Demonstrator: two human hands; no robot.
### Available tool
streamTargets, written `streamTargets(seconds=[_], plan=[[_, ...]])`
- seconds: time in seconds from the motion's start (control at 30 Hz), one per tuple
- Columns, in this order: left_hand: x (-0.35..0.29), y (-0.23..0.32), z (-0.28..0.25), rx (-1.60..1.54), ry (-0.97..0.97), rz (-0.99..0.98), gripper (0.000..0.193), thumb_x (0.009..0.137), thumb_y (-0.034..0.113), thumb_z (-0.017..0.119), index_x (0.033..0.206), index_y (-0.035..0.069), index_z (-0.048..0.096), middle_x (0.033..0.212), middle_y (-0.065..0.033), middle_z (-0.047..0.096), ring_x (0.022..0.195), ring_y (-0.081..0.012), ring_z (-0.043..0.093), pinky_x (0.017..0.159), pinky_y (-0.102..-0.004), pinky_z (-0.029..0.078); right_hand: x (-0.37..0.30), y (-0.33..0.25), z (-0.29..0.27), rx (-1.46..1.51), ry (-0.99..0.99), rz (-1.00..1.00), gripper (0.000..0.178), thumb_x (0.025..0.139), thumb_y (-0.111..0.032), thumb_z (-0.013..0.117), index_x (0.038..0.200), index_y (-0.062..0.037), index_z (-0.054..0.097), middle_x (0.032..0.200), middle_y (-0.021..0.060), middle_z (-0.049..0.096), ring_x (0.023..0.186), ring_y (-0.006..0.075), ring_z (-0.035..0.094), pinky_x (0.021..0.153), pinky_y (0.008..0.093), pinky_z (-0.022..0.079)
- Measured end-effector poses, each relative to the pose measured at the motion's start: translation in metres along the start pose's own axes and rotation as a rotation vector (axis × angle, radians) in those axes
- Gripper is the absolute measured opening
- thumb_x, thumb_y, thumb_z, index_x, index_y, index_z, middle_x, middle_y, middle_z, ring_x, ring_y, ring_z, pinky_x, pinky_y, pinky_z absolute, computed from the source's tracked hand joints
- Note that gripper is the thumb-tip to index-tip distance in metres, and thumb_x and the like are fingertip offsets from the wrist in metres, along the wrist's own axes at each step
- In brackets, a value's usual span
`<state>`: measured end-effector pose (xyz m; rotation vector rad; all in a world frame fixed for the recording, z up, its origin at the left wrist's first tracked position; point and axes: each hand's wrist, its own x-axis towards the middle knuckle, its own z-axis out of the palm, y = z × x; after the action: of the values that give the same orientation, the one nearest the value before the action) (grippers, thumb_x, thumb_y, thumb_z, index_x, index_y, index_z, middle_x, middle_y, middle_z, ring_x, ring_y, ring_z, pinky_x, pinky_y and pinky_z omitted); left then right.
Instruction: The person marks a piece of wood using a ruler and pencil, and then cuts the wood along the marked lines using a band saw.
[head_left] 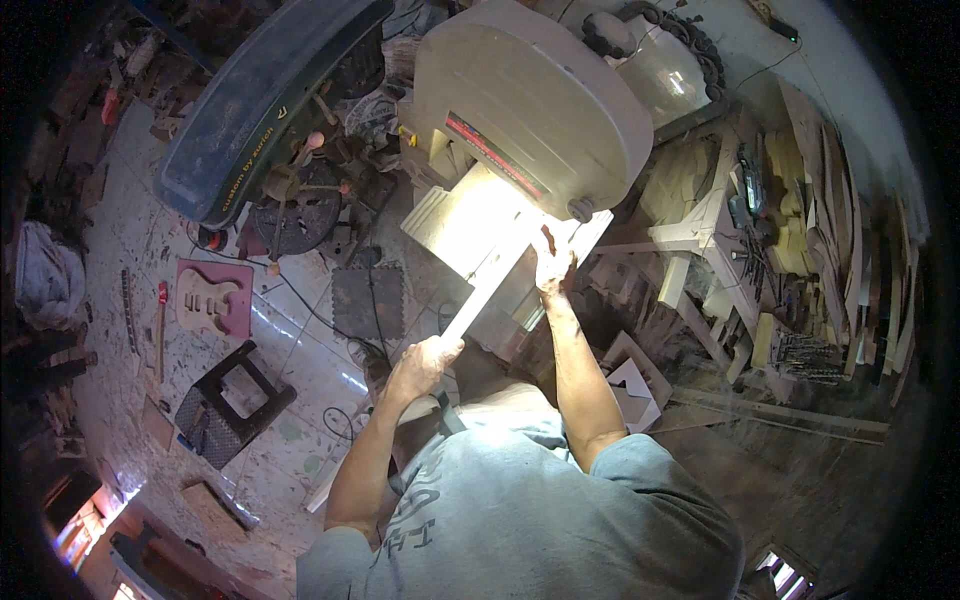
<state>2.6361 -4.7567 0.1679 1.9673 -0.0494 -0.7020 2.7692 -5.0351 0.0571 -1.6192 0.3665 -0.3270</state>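
Observation:
A long pale wooden strip (477,303) lies at a slant, its far part on the brightly lit table (452,232) of a large beige machine that looks like a bandsaw (530,85). My left hand (423,367) is closed around the strip's near end. Farther up, on the strip's right side, my right hand (553,268) rests at the lit work area with its fingers stretched forward. Glare washes out the spot by its fingertips, and the machine's housing hides any blade.
A dark blue machine cover (260,110) stands far left. On the floor at left lie a guitar-shaped wooden body (206,300) on a pink board and a black frame (243,387). To the right, a wooden rack (705,235) stands beside stacked boards. Cables cross the floor.

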Motion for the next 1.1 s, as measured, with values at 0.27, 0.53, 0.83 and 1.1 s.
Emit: streamTargets(seconds=[0.27, 0.53, 0.83, 1.1], plan=[[0.004, -0.013, 0.009, 0.009, 0.039, 0.078, 0.055, 0.096, 0.049, 0.045, 0.088, -0.003, 0.058, 0.07, -0.0199, 0.054, 0.064, -0.0357, 0.053, 0.06, -0.0437, 0.042, -0.004, -0.018, 0.009, 0.248, -0.003, -0.143, 0.032, 0.082, -0.002, 0.07, 0.112, 0.0034, 0.061, 0.106, 0.0141, 0.067, 0.099, 0.0211, 0.065, 0.085, 0.0312, 0.054], [0.002, -0.002, 0.003, 0.006, 0.013, 0.006, 0.059, 0.095, 0.053, 0.045, 0.086, -0.004, 0.057, 0.065, -0.0172, 0.051, 0.061, -0.0306, 0.053, 0.059, -0.0432, 0.042, 0.0, -0.006, 0.004, 0.191, -0.07, -0.029, 0.032, 0.09, -0.007, 0.052, 0.118, 0.0093, 0.052, 0.128, 0.0228, 0.047, 0.119, 0.0314, 0.048, 0.095, 0.0401, 0.048], [0.002, -0.001, 0.002, 0.001, -0.005, -0.055, 0.062, 0.094, 0.056, 0.046, 0.086, -0.004, 0.058, 0.063, -0.0157, 0.052, 0.059, -0.0286, 0.052, 0.057, -0.0414, 0.043, -0.002, -0.027, 0.011, 0.039, -0.05, -0.181, 0.032, 0.084, -0.004, 0.067, 0.114, 0.0038, 0.059, 0.111, 0.0157, 0.066, 0.103, 0.022, 0.064, 0.086, 0.033, 0.051], [0.005, -0.011, 0.007, 0.013, 0.005, 0.0, 0.054, 0.096, 0.049, 0.047, 0.093, -0.003, 0.059, 0.071, -0.0187, 0.056, 0.063, -0.0313, 0.055, 0.06, -0.0416, 0.045, -0.005, -0.045, 0.014, -0.298, -0.004, -0.219, 0.03, 0.081, -0.009, 0.071, 0.108, 0.0018, 0.064, 0.107, 0.0104, 0.07, 0.097, 0.0192, 0.067, 0.083, 0.0308, 0.05]])
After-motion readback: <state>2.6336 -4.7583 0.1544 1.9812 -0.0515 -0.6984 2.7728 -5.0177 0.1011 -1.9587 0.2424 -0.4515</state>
